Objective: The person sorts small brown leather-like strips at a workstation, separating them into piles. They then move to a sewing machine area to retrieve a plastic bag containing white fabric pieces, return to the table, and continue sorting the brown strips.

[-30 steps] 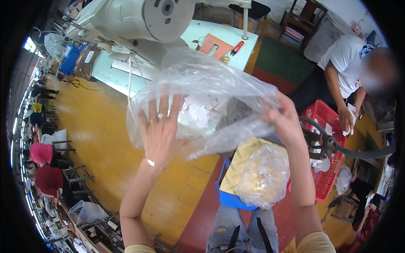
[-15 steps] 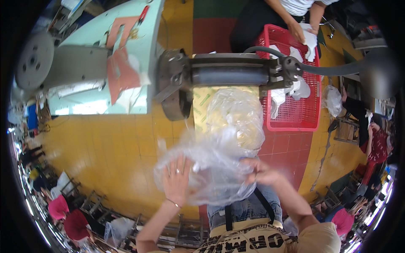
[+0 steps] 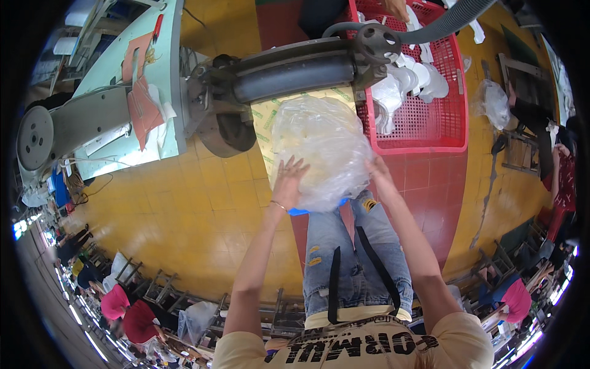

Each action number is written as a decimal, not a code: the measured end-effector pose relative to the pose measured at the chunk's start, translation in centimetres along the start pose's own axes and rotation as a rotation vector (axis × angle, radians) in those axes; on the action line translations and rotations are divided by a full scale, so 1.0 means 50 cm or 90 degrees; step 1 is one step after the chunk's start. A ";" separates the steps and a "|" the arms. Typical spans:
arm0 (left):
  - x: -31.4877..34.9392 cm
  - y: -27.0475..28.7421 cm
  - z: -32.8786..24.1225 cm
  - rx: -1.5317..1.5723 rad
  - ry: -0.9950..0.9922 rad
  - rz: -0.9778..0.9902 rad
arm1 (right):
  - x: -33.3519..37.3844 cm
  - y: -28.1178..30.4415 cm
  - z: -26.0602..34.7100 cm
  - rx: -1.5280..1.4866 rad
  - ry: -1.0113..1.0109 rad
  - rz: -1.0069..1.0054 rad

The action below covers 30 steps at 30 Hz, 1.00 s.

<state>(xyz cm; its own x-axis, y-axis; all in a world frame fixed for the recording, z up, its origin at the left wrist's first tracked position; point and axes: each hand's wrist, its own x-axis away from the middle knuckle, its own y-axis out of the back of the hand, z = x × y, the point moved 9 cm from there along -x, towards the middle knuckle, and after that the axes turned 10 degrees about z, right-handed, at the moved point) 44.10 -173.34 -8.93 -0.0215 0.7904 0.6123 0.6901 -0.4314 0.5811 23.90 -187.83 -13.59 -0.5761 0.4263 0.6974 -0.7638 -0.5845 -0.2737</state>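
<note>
A clear, crumpled plastic bag (image 3: 326,144) lies in front of me, over a yellow printed sheet (image 3: 263,123) and just beyond my knees. My left hand (image 3: 287,184) rests on the bag's near left side, its fingers spread. At the right edge of the bag, my right hand (image 3: 380,173) has its fingers closed on the plastic, partly hidden by its folds. A strip of blue (image 3: 299,211) shows under the near edge of the bag. What the bag contains is too hazy to make out.
Beyond the bag stands a machine with a dark cylindrical arm (image 3: 295,77). A red basket (image 3: 421,149) with white cut pieces (image 3: 387,98) is at the right, near another person's hand (image 3: 396,8). A pale green table (image 3: 166,104) at the left holds pinkish-brown pieces (image 3: 142,114).
The bag has moved away from my lap and now lies spread beyond my knees. Both hands have moved forward with it. My view has shifted, and the basket person is mostly out of it.
</note>
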 end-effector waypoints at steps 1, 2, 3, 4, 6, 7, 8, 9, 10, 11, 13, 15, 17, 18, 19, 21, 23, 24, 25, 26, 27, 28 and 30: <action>0.006 0.020 0.018 0.104 0.000 -0.116 | -0.005 -0.003 -0.008 0.076 0.045 -0.022; 0.022 0.027 0.044 0.205 0.017 -0.215 | 0.003 0.000 -0.023 0.152 0.054 -0.057; 0.048 0.022 0.072 0.307 0.040 -0.314 | 0.021 -0.012 -0.021 0.222 0.120 -0.037; 0.085 0.010 0.091 0.252 0.102 -0.391 | 0.048 -0.023 -0.025 0.291 0.156 -0.025; 0.174 -0.017 0.120 0.108 0.221 -0.558 | 0.112 -0.052 0.002 0.529 0.293 -0.084; 0.203 -0.054 0.164 0.207 0.312 -0.605 | 0.127 -0.076 -0.001 0.623 0.300 -0.079; 0.224 -0.095 0.204 0.290 0.400 -0.657 | 0.140 -0.099 -0.004 0.719 0.307 -0.076; 0.245 -0.149 0.244 0.394 0.511 -0.689 | 0.147 -0.121 -0.010 0.812 0.306 -0.072; 0.221 -0.205 0.271 0.613 0.457 -0.658 | 0.150 -0.152 -0.019 0.823 0.337 -0.013; 0.184 -0.263 0.285 0.849 0.411 -0.597 | 0.141 -0.185 -0.032 0.883 0.360 0.040; 0.109 -0.322 0.267 1.102 0.291 -0.451 | 0.111 -0.243 -0.069 1.003 0.406 0.151; 0.061 -0.347 0.224 1.144 0.227 -0.313 | 0.051 -0.244 -0.092 1.090 0.368 0.150; 0.041 -0.358 0.214 1.083 0.294 -0.273 | -0.012 -0.237 -0.098 1.132 0.320 0.134; 0.035 -0.356 0.217 1.056 0.321 -0.260 | -0.014 -0.230 -0.088 1.047 0.329 0.158; 0.030 -0.333 0.228 1.159 0.237 -0.381 | -0.020 -0.215 -0.088 0.979 0.281 0.203; 0.029 -0.299 0.253 1.341 -0.004 -0.643 | -0.004 -0.184 -0.079 0.862 0.200 0.245; 0.032 -0.373 0.287 1.400 0.263 -0.733 | 0.039 -0.157 -0.063 0.764 0.166 0.247; 0.042 -0.412 0.296 1.380 0.426 -0.782 | 0.049 -0.141 -0.067 0.682 0.112 0.234; 0.027 -0.411 0.296 1.268 0.433 -0.710 | 0.057 -0.132 -0.071 0.589 0.083 0.224; 0.022 -0.415 0.294 1.127 0.509 -0.649 | 0.057 -0.122 -0.080 0.489 0.043 0.206; 0.017 -0.416 0.286 0.948 0.609 -0.532 | 0.052 -0.116 -0.079 0.445 0.048 0.184; 0.010 -0.393 0.274 0.853 0.561 -0.535 | 0.038 -0.112 -0.085 0.395 0.040 0.155; 0.014 -0.367 0.242 0.738 0.546 -0.462 | -0.006 -0.083 -0.111 0.487 -0.085 0.074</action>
<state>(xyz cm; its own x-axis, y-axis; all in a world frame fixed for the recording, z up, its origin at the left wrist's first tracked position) 40.18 -159.58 -25.67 -0.6731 0.0359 0.7386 0.4943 0.7648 0.4133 25.59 -181.69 -16.34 -0.5634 0.2757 0.7789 -0.2608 -0.9538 0.1490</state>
